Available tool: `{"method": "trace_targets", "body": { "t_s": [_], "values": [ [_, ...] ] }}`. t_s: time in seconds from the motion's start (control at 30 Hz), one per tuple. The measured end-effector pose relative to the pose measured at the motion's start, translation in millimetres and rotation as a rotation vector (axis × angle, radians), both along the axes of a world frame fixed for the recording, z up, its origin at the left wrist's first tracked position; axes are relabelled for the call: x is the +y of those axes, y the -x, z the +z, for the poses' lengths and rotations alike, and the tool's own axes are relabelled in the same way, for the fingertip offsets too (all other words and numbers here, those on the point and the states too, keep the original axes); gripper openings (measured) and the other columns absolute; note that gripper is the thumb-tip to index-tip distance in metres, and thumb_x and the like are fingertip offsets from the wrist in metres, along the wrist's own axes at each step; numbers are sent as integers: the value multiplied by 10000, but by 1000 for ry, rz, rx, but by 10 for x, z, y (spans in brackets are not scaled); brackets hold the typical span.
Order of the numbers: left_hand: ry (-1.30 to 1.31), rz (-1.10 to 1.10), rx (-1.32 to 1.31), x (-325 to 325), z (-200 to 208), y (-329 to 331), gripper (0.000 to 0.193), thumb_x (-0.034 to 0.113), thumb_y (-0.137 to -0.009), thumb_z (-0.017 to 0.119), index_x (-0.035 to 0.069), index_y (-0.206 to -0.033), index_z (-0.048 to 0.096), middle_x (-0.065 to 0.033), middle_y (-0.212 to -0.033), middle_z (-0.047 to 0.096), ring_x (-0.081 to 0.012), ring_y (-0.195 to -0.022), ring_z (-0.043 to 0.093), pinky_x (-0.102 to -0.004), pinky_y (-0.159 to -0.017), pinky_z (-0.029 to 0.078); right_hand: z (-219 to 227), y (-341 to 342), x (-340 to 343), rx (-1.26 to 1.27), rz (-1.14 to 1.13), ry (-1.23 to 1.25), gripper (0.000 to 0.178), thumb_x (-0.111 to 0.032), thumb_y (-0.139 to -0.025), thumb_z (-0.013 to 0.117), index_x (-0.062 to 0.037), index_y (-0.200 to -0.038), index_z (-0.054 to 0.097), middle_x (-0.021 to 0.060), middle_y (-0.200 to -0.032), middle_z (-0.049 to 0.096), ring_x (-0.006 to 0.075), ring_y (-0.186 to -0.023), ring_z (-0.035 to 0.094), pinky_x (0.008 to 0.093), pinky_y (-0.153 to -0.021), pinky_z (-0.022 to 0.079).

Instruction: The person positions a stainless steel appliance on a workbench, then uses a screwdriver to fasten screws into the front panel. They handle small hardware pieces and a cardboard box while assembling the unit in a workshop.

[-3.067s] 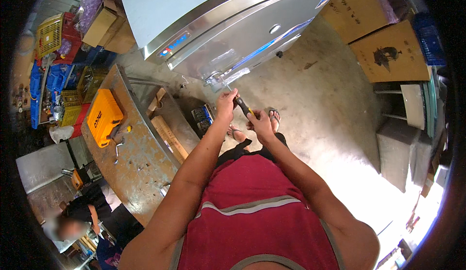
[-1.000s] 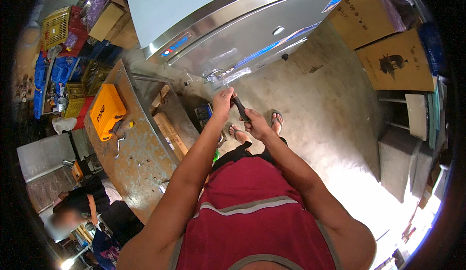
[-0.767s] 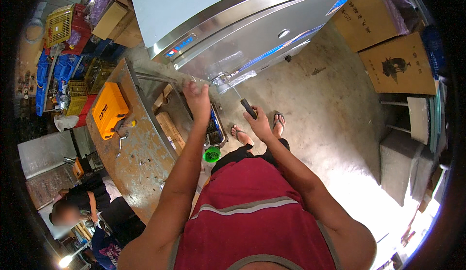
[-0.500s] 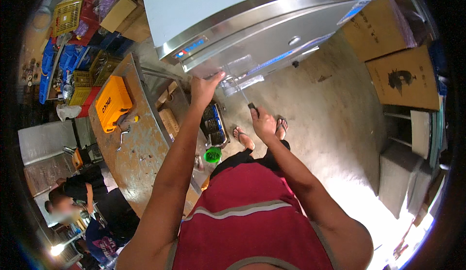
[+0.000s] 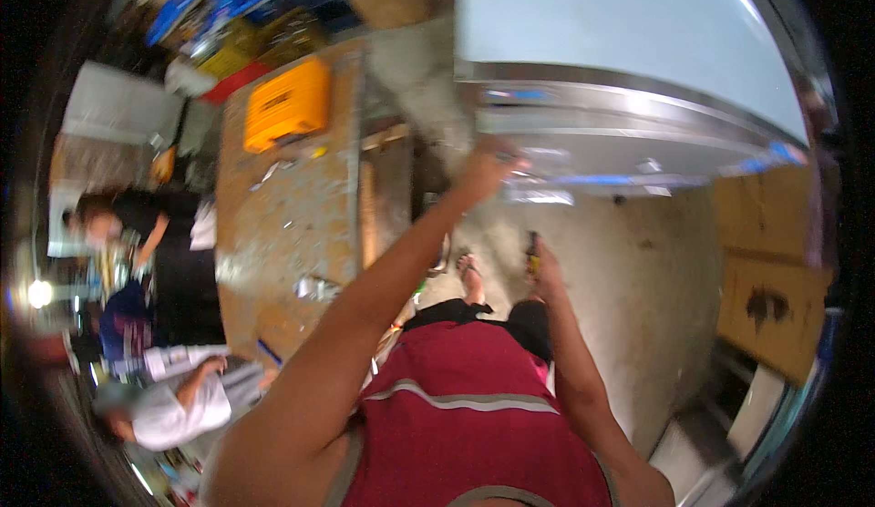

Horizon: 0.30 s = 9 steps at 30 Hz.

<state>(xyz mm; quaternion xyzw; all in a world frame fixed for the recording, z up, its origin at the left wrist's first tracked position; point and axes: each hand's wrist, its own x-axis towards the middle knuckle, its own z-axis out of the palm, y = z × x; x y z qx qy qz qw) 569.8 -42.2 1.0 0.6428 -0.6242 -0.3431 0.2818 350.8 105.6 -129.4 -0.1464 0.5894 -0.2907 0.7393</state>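
Left hand (image 5: 488, 163) up on the steel appliance (image 5: 629, 133), fingers blurred, can't tell their spread; right hand (image 5: 544, 266) low over the concrete floor (image 5: 638, 270), fingers pressed around a dark-handled tool (image 5: 532, 250). A yellow case (image 5: 286, 115) sits at the littered surface's (image 5: 273, 225) far edge, cardboard boxes (image 5: 770, 288) at right.

The left arm enters from the lower left edge and extends fully, elbow nearly straight, forearm bare, rising diagonally toward the upper centre of the view. The left hand (image 5: 488, 163) sits at the end of that reach, palm forward, fingers curled and pressed against a surface; motion blur hides the finger detail. The right arm enters from the lower right, upper arm close to the torso, forearm angled up and inward. The right hand (image 5: 544, 266) is held low, in front of the waist, fingers closed in a fist-type grip with the wrist roughly straight. The two hands are well apart.
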Motion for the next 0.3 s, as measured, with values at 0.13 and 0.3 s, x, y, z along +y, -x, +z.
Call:
{"method": "trace_targets", "body": {
  "t_s": [0.13, 0.3],
  "values": [
    [27, 242, -66, 413, -107, -156, 715, 357, -788, 816, 15, -1326, 491, -237, -1271, 589, -442, -1199, 568, -529, -1006, 479, 28, 179, 27, 256, 226, 247, 578, -583, -1040, 472, -56, -907, 669, 15, -623, 538, 117, -505, 507, 278, -448, 385],
    [-317, 428, 173, 1482, -603, -1487, 578, 462, -893, 742, 109, -1326, 596, -265, -1412, 567, -382, -1220, 621, -474, -1039, 474, -240, 325, 66, 171, 266, 104, 611, -633, -1014, 476, -45, -1080, 629, 68, -629, 601, 166, -458, 558, 288, -422, 450]
  ]
}}
